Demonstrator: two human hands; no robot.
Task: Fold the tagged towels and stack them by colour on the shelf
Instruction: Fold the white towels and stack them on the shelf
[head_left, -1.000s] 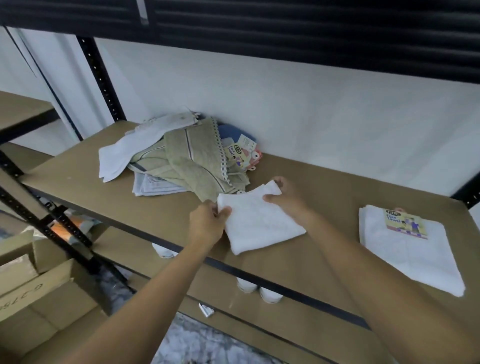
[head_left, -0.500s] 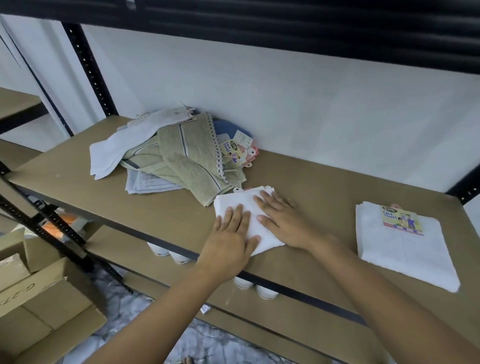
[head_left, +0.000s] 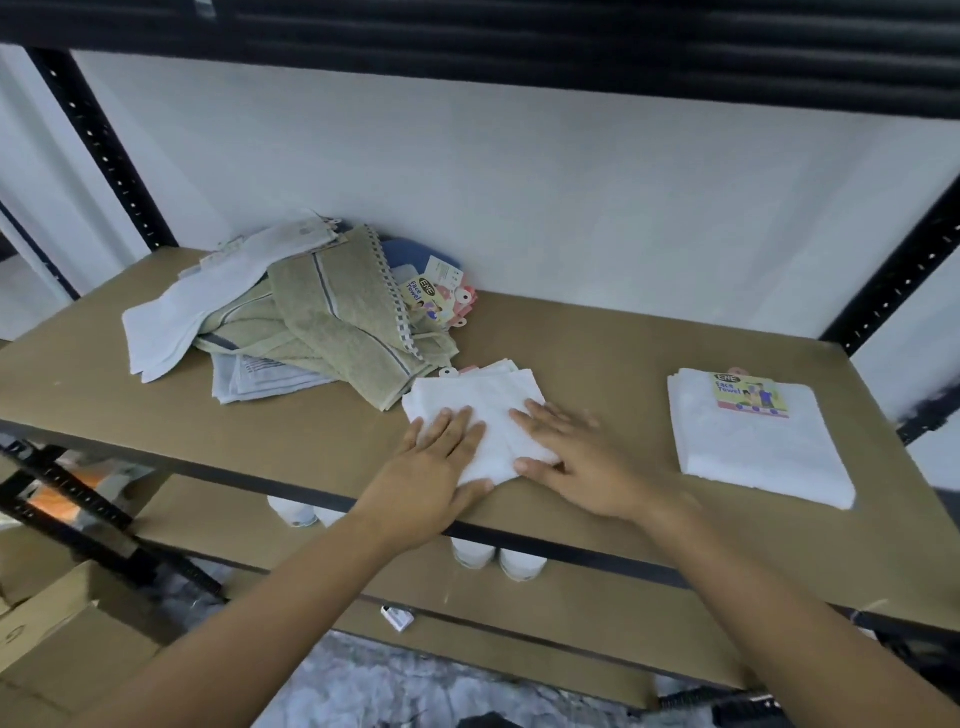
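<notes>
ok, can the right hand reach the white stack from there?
Probably yes: only bare shelf lies between right hand and stack; the hand rests flat on the towel, gripping nothing.

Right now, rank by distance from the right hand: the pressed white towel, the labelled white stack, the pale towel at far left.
1. Pressed white towel: under the right hand, touching it.
2. Labelled white stack: to its right, apart.
3. Pale towel: farthest, at the far left.
</notes>
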